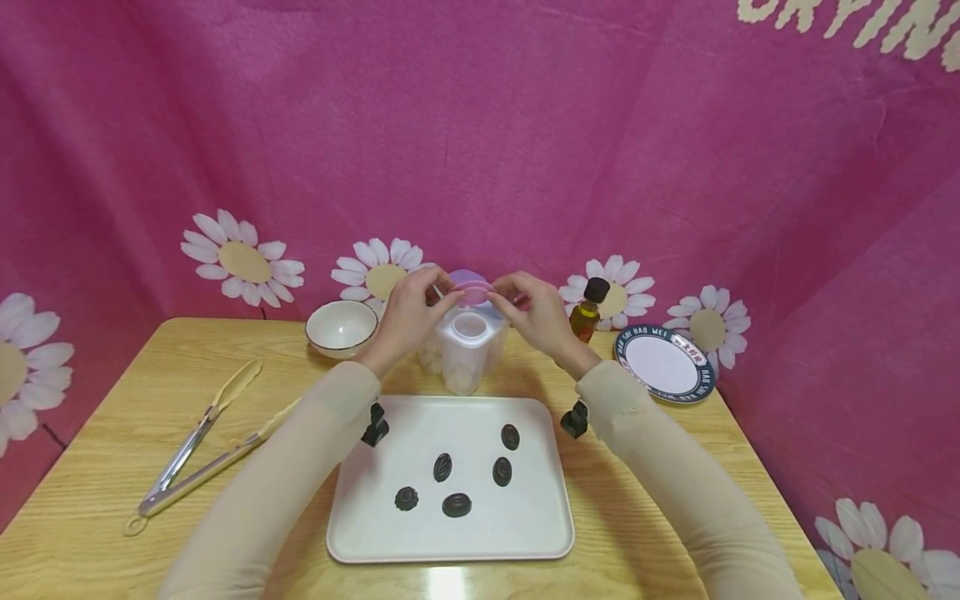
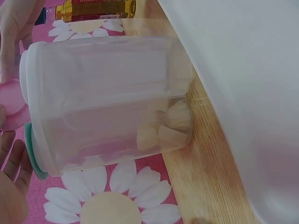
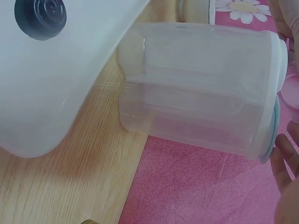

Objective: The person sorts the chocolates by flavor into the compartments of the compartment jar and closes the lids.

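My left hand [image 1: 411, 307] and right hand [image 1: 531, 310] pinch opposite edges of a pink lid [image 1: 474, 292], between them atop a translucent container [image 1: 463, 362] (pale chunks [image 2: 173, 136] inside).

Round pink lid [image 1: 473, 292], tilted, above an upright translucent container [image 2: 107, 88], pale chunks [image 2: 173, 136] inside.

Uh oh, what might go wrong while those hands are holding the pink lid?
The pink lid might slip, since the left fingers and right fingers seem to hold it only by its edges. The tall see-through container stands just behind the tray, so a bump could perhaps tip it forward onto the dark pieces lying there.
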Demonstrator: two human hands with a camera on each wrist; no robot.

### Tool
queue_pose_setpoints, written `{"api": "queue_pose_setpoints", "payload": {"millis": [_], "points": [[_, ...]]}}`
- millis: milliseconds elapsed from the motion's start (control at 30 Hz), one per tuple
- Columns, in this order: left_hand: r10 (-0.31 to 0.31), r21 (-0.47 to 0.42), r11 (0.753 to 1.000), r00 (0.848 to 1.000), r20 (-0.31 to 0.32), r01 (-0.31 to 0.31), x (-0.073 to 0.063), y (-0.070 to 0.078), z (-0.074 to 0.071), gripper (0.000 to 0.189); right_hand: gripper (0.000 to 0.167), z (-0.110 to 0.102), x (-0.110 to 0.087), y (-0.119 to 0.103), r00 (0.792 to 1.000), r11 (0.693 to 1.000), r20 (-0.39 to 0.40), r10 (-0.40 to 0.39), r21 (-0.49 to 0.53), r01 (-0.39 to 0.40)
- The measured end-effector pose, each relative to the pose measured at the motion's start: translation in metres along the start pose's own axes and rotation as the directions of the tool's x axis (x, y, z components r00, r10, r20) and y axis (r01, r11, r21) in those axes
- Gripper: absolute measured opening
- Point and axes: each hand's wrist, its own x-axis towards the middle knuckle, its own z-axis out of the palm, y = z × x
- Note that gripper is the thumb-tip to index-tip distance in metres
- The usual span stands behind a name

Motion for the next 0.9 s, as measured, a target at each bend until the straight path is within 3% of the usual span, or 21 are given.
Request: {"api": "queue_pose_setpoints", "payload": {"millis": [200,367,567,900], "points": [[-0.028,0.000,1.000,1.000,0.010,0.028,-0.005,0.002,-0.003,0.022,0.017,0.000,-0.001,0.001,1.000,1.000,-0.001,0.006,0.014,-0.006],[-0.036,0.009,0.999,0.999,-0.010,0.036,-0.018,-0.001,-0.018,0.034,0.017,0.000,-0.002,0.002,1.000,1.000,-0.010,0.003,0.030,-0.002],[0.001,0.093,0.996,1.000,0.005,-0.001,-0.041,-0.017,-0.049,0.035,0.017,0.000,-0.002,0.002,1.000,1.000,-0.010,0.008,0.028,-0.008],[-0.093,0.277,0.958,0.993,0.072,0.070,-0.093,-0.037,-0.107,0.042,0.017,0.000,-0.003,0.003,1.000,0.999,-0.006,0.016,0.029,-0.016]]}}
